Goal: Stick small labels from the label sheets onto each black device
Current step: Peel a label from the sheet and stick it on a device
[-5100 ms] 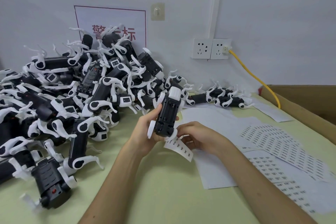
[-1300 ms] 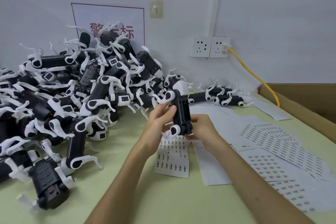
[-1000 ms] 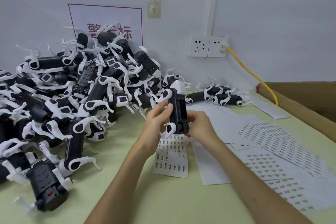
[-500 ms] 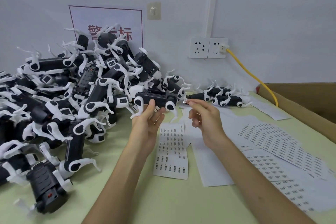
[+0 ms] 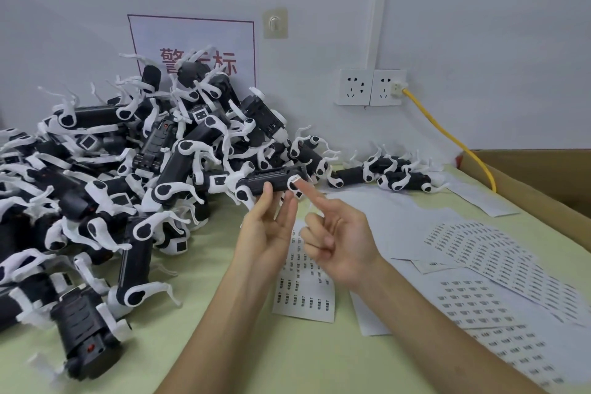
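One black device [image 5: 271, 184] is being labelled just right of the pile [image 5: 179, 163]: left hand [image 5: 268, 230] fingers [image 5: 267, 198] pinch its body from below, right hand [image 5: 339, 240] index tip presses a small label [image 5: 295, 180] onto its white end, other fingers curled, empty. Prob. most of the pile still to do; label sheet [image 5: 303, 297] on the bench [image 5: 287, 355] right of the pile has plenty left. Device: ribbed black body w/ white curved legs.

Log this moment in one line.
left hand: holds black device level | right hand: index fingertip at small label on device's end | label sheet: on table
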`<state>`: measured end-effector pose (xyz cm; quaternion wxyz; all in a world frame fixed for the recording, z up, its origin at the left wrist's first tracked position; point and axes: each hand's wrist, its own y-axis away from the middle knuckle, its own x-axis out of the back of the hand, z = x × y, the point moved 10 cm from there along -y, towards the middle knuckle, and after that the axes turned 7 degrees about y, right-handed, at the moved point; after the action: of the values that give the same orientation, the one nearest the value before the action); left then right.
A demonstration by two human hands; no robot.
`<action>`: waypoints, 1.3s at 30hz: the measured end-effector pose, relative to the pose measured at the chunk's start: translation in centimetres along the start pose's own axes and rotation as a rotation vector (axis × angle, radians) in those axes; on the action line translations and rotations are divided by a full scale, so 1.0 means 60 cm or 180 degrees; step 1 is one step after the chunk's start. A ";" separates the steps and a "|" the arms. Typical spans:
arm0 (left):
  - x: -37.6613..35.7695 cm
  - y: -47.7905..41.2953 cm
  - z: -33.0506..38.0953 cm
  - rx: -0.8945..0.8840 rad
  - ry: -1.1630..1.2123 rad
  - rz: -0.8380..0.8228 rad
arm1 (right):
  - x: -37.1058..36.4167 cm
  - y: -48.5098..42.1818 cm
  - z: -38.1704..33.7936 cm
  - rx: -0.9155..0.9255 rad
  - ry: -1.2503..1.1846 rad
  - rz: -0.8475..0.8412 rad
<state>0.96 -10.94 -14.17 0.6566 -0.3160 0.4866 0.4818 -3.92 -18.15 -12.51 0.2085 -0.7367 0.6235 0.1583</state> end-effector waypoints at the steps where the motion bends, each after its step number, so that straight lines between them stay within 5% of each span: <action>1: -0.002 0.000 0.000 0.0004 0.0030 -0.0042 | -0.005 0.001 0.008 -0.0066 0.0018 -0.0020; 28: -0.023 0.014 -0.028 0.0346 -0.0881 -0.0515 | -0.005 0.003 0.030 -0.0103 -0.0208 0.0275; 39: -0.014 0.019 -0.028 0.0383 -0.0990 -0.0250 | -0.010 0.001 0.039 -0.0121 -0.0215 0.0221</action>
<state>-0.74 -12.31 -13.86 0.7601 -0.2165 0.3944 0.4689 -4.03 -16.44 -14.25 0.2097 -0.7127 0.6382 0.2019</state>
